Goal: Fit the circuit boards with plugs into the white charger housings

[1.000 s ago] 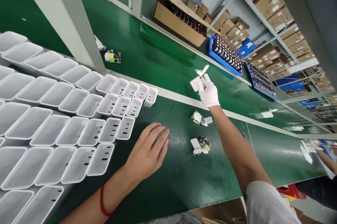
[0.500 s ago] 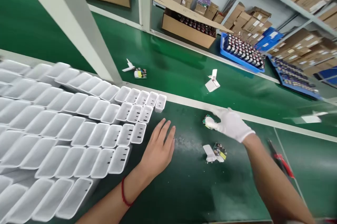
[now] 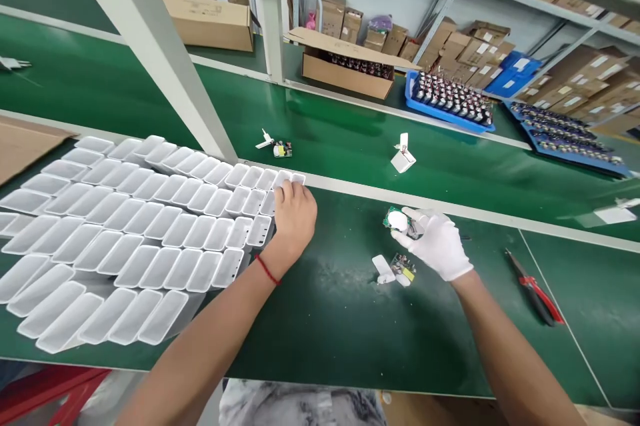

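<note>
My bare left hand (image 3: 296, 213), a red cord on its wrist, is at the right end of the rows of open white plastic cases (image 3: 200, 198). Its fingers curl down over an end case and look closed on its rim; the fingertips are partly hidden. Over the bench, my white-gloved right hand (image 3: 434, 243) pinches a small green circuit board (image 3: 399, 220) that carries a round white part. Just below it lies another circuit board (image 3: 403, 267) with white plug pieces beside it.
Red-handled pliers (image 3: 537, 293) rest at the right. On the green conveyor lie a board with white pieces (image 3: 283, 149), a white plug part (image 3: 403, 159) and another at far right (image 3: 616, 214). A slanted post (image 3: 165, 59) stands behind the cases. Blue trays (image 3: 450, 103) of components line the back.
My left hand has moved up and left from the bare bench onto the end cases. My right hand has lifted the circuit board slightly and turned it. The view has shifted.
</note>
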Available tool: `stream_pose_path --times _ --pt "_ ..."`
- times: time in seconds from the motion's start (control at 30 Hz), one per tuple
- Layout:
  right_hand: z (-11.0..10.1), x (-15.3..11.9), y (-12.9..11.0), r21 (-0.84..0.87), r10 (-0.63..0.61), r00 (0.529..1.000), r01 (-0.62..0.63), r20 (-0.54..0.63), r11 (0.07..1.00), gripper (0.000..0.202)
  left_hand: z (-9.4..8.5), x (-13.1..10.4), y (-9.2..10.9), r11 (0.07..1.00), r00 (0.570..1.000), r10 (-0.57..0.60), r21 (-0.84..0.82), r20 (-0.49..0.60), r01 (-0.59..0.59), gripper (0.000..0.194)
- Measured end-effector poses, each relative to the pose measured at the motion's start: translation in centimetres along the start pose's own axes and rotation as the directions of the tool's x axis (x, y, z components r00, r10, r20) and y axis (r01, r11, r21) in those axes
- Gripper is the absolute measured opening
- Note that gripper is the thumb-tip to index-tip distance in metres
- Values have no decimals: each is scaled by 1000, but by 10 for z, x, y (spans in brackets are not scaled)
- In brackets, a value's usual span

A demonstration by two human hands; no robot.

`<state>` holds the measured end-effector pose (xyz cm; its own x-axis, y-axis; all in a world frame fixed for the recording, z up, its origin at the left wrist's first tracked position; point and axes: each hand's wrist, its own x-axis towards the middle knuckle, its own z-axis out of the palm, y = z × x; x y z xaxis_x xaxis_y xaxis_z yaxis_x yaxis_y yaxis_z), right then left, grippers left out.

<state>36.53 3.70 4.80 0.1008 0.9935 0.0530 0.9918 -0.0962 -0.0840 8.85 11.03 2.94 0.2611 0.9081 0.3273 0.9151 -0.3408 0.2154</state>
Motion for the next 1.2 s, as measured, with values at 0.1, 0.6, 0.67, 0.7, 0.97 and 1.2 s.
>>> stream_pose_path --times 0.1,0.6,0.67,0.7,0.97,1.2 --pt "-14 -23 3 316 -76 997 68 14 946 55 1 3 0 999 999 48 5 22 -48 37" --pt "-26 -46 -33 263 -440 870 488 -223 832 61 -25 -72 -27 606 786 580 -758 213 -242 34" --pt "-33 -42 -43 177 -502 818 559 -281 810 58 -28 -77 -25 663 817 480 -742 319 -100 33" --pt "-36 -40 -48 152 -539 788 597 -298 788 55 -26 -80 -23 705 828 418 -709 374 -35 47" --pt "-31 -21 -91 -11 -722 681 727 -121 687 42 19 -87 -14 738 876 297 -673 380 41 60" --pt "-37 -5 -115 -126 -720 679 734 145 667 31 23 -86 -17 688 890 277 -721 362 79 57"
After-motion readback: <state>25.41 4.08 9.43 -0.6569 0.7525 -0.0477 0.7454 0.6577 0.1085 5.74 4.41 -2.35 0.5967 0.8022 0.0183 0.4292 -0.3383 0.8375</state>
